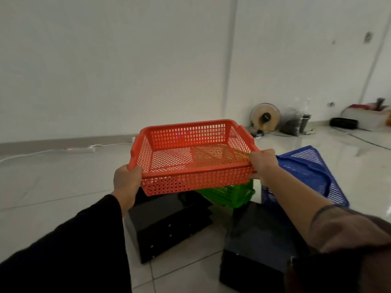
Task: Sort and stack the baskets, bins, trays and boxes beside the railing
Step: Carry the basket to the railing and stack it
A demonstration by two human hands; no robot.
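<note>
An orange perforated basket (190,157) is held up in the air in front of me, level and upright. My left hand (125,182) grips its near left corner. My right hand (262,162) grips its near right rim. Below it on the floor lies a green basket (230,194), partly hidden by the orange one. A blue basket (306,172) lies tilted on the floor to the right. Two black boxes sit near my feet, one (167,225) under the orange basket and one (260,242) at the lower right.
The white tiled floor (63,187) stretches left. A white power strip (79,149) with its cable lies by the wall. A fan (265,119), a black device and other clutter (296,123) stand by the far right wall.
</note>
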